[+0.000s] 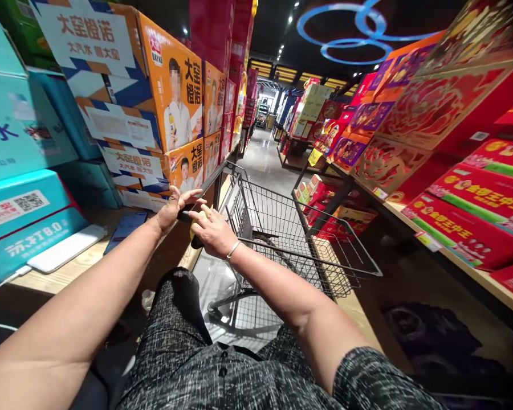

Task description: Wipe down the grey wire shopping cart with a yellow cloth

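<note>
My left hand (pixel 177 206) reaches forward beside the stacked orange drink cartons (pixel 177 108), its fingers stretched out and apart. Close against it, my right hand (pixel 214 230) curls its fingers around a small black and yellow object (pixel 193 233), whose kind I cannot make out. Part of that object is hidden behind the fingers, and its dark end lies just under my left hand. Beyond my right forearm stands a black wire shopping cart (pixel 277 210), tilted in the view; I cannot tell whether either hand touches it.
Turquoise cartons (pixel 21 216) stand at the left, near a white power bank (pixel 66 249) with a cable and a dark blue flat item (pixel 125 230) on the wooden shelf. Red gift boxes (pixel 465 222) fill the right shelf. A tiled aisle (pixel 263 148) runs ahead between displays.
</note>
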`<state>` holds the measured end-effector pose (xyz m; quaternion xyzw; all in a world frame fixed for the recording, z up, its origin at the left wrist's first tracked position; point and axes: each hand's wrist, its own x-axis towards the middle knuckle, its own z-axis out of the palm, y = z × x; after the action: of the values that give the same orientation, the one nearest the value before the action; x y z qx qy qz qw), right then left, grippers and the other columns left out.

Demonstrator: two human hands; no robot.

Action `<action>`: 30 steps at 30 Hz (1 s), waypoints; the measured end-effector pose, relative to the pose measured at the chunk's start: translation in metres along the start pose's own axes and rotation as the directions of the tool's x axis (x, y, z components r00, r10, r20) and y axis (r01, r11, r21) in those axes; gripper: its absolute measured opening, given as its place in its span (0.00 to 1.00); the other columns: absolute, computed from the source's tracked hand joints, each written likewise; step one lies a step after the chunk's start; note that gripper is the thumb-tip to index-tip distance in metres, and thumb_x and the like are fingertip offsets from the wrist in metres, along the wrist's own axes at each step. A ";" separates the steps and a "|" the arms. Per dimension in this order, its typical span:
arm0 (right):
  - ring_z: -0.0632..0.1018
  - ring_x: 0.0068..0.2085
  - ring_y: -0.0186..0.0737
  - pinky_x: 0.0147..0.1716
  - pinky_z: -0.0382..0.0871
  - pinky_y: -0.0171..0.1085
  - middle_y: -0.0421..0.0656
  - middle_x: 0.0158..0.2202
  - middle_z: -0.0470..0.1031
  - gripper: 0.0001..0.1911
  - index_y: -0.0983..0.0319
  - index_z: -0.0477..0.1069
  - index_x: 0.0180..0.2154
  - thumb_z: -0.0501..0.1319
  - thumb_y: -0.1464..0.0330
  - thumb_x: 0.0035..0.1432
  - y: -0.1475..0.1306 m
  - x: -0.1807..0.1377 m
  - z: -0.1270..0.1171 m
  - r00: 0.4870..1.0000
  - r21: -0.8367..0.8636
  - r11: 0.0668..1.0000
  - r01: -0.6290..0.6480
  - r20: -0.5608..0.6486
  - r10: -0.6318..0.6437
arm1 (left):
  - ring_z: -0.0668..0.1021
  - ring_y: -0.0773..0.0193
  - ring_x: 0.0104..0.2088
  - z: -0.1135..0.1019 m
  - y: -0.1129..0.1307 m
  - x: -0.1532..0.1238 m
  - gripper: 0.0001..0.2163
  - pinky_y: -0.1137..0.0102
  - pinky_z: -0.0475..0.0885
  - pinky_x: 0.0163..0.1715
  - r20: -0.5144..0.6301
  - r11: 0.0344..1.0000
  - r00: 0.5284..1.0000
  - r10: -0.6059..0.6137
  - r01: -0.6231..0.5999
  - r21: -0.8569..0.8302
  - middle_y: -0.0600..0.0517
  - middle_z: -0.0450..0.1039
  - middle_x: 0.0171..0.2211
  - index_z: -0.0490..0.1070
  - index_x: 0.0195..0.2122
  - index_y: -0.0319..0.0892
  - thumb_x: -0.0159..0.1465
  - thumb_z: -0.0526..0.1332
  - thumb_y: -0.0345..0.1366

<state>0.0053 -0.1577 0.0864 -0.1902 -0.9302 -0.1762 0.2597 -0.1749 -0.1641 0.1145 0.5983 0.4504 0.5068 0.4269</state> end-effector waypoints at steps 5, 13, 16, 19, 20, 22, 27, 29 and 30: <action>0.68 0.58 0.45 0.53 0.69 0.45 0.41 0.62 0.66 0.21 0.48 0.65 0.59 0.52 0.70 0.69 0.004 -0.010 0.012 0.997 -0.067 0.997 0.045 -0.060 -0.049 | 0.75 0.45 0.53 -0.009 -0.008 0.002 0.51 0.52 0.67 0.56 0.012 0.996 1.000 0.015 -0.016 0.088 0.40 0.75 0.50 0.71 0.56 0.37 0.55 0.35 0.75; 0.60 0.66 0.55 0.61 0.52 0.66 0.36 0.63 0.65 0.18 0.40 0.69 0.55 0.61 0.62 0.65 0.014 -0.098 0.049 0.974 -0.207 0.978 -0.007 -0.221 -0.040 | 0.75 0.47 0.52 -0.017 -0.017 0.006 0.46 0.57 0.67 0.57 0.062 0.960 0.992 0.109 -0.121 0.253 0.42 0.78 0.48 0.76 0.52 0.39 0.60 0.35 0.72; 0.62 0.65 0.54 0.64 0.52 0.64 0.35 0.62 0.66 0.21 0.40 0.68 0.56 0.63 0.62 0.63 0.020 -0.127 0.050 0.982 -0.180 0.984 0.014 -0.180 -0.047 | 0.76 0.48 0.52 -0.017 -0.018 0.005 0.46 0.58 0.67 0.57 0.065 0.939 0.988 0.138 -0.151 0.307 0.42 0.78 0.47 0.77 0.51 0.39 0.60 0.35 0.71; 0.64 0.64 0.50 0.65 0.54 0.60 0.36 0.62 0.66 0.22 0.40 0.68 0.57 0.63 0.64 0.62 0.025 -0.141 0.044 0.995 -0.132 0.990 0.048 -0.081 -0.059 | 0.76 0.48 0.52 -0.017 -0.019 0.006 0.47 0.57 0.66 0.58 0.059 0.921 0.987 0.152 -0.163 0.353 0.41 0.78 0.47 0.77 0.51 0.38 0.61 0.34 0.71; 0.64 0.63 0.49 0.64 0.55 0.60 0.36 0.62 0.66 0.21 0.40 0.68 0.56 0.63 0.64 0.63 0.026 -0.142 0.041 0.996 -0.129 0.990 0.051 -0.064 -0.060 | 0.76 0.49 0.53 -0.017 -0.020 0.007 0.46 0.57 0.66 0.59 0.060 0.916 0.986 0.156 -0.167 0.365 0.42 0.78 0.48 0.77 0.51 0.38 0.61 0.34 0.71; 0.65 0.63 0.49 0.63 0.59 0.59 0.35 0.61 0.67 0.19 0.41 0.70 0.55 0.62 0.66 0.63 0.026 -0.139 0.034 0.997 -0.134 0.989 0.060 -0.038 -0.066 | 0.75 0.49 0.55 -0.017 -0.021 0.008 0.45 0.58 0.64 0.61 0.075 0.911 0.983 0.165 -0.181 0.371 0.42 0.77 0.50 0.77 0.50 0.39 0.62 0.33 0.70; 0.67 0.60 0.44 0.60 0.65 0.50 0.39 0.61 0.67 0.15 0.48 0.72 0.52 0.59 0.70 0.66 0.016 -0.090 0.011 0.990 -0.127 0.991 0.050 -0.121 -0.065 | 0.69 0.48 0.60 -0.017 -0.015 0.010 0.47 0.58 0.57 0.65 0.093 0.866 0.983 0.156 -0.182 0.466 0.43 0.73 0.55 0.79 0.47 0.40 0.62 0.31 0.70; 0.66 0.60 0.44 0.61 0.64 0.50 0.40 0.62 0.65 0.18 0.48 0.70 0.55 0.57 0.70 0.67 0.010 -0.055 0.006 0.980 -0.109 0.994 0.022 -0.196 -0.043 | 0.69 0.47 0.60 -0.017 -0.011 0.010 0.49 0.56 0.57 0.65 0.116 0.828 0.984 0.136 -0.177 0.532 0.42 0.73 0.55 0.79 0.48 0.39 0.60 0.29 0.71; 0.66 0.60 0.44 0.61 0.63 0.51 0.41 0.63 0.64 0.18 0.47 0.69 0.56 0.57 0.70 0.67 0.006 -0.038 0.006 0.975 -0.103 0.995 0.008 -0.218 -0.030 | 0.70 0.46 0.59 -0.017 -0.009 0.010 0.50 0.56 0.58 0.64 0.125 0.818 0.985 0.118 -0.168 0.550 0.42 0.73 0.55 0.78 0.48 0.39 0.59 0.28 0.71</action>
<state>0.0363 -0.1599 0.0621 -0.1735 -0.8875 -0.2457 0.3492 -0.1922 -0.1515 0.1101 0.7500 0.5138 0.3579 0.2130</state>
